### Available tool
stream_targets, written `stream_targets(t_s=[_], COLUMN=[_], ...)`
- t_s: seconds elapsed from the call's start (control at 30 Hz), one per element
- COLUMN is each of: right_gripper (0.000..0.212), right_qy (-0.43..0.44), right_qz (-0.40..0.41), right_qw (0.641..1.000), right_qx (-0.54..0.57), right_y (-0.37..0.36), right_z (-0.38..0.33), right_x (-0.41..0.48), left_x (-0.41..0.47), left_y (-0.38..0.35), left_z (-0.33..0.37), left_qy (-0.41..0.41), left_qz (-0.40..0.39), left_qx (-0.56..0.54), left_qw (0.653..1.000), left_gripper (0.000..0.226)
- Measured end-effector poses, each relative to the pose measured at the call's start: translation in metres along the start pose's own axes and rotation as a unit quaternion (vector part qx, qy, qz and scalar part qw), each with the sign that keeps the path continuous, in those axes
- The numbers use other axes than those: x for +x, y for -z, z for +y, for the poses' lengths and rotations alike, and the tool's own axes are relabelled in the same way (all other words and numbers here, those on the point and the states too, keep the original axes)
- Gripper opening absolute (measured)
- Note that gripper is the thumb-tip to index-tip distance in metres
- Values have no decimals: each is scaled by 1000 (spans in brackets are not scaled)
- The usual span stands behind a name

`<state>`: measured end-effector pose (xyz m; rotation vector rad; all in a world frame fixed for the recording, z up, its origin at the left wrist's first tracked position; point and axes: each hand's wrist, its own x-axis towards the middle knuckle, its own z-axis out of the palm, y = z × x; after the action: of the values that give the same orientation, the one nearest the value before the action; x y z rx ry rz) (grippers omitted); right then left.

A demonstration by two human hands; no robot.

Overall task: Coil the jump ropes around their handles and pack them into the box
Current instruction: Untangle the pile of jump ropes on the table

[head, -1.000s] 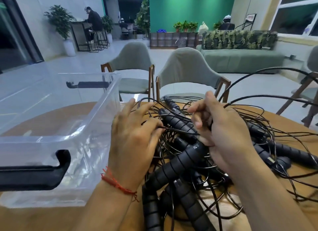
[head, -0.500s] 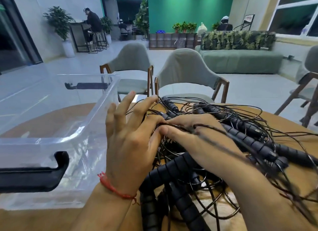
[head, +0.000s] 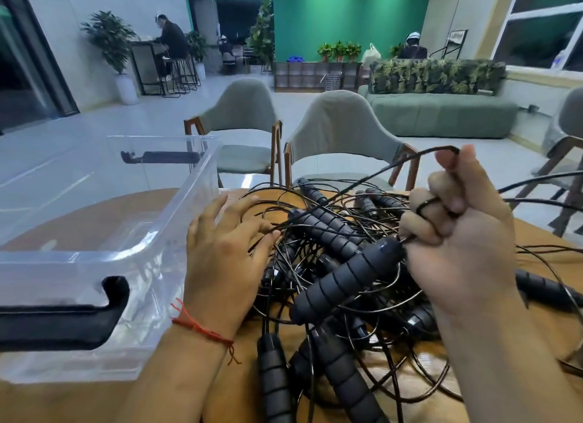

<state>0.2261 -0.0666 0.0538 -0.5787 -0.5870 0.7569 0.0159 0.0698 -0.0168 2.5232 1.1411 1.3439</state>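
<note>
Black jump ropes (head: 340, 265) lie tangled on the wooden table (head: 56, 400), just right of the clear plastic box (head: 94, 258). Beside the box, the left hand (head: 224, 258) rests flat on the pile, fingers spread. Farther right, the raised right hand (head: 457, 233) is fisted around a cord (head: 378, 176).

The left hand (head: 220, 265) lies flat, fingers (head: 243, 208) spread on a tangled pile of black jump ropes (head: 328, 233) on the wooden tabletop (head: 63, 400). The right hand (head: 463, 243), raised above the pile, grips a thin cord (head: 378, 173). A clear plastic box (head: 94, 255) stands just left of the pile.
</note>
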Motion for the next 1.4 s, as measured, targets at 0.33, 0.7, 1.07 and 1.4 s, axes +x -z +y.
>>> stream_targets(t_s=[0.33, 0.7, 1.07, 1.4], right_gripper=[27, 13, 39, 25], right_qy=[-101, 4, -106, -51], right_qz=[-128, -211, -187, -89], right_qw=[902, 872, 977, 975], right_qx=[-400, -441, 5, -195], right_y=[0, -1, -13, 2], right_z=[41, 56, 10, 14], right_x=[-5, -8, -12, -1], left_x=[-1, 0, 1, 0], left_y=[19, 26, -2, 14], left_z=[35, 58, 11, 26], left_qy=[-79, -69, -10, -44], left_qz=[98, 65, -45, 61], left_qx=[-77, -145, -93, -106], left_qw=[989, 985, 995, 992], left_gripper=[11, 23, 19, 13])
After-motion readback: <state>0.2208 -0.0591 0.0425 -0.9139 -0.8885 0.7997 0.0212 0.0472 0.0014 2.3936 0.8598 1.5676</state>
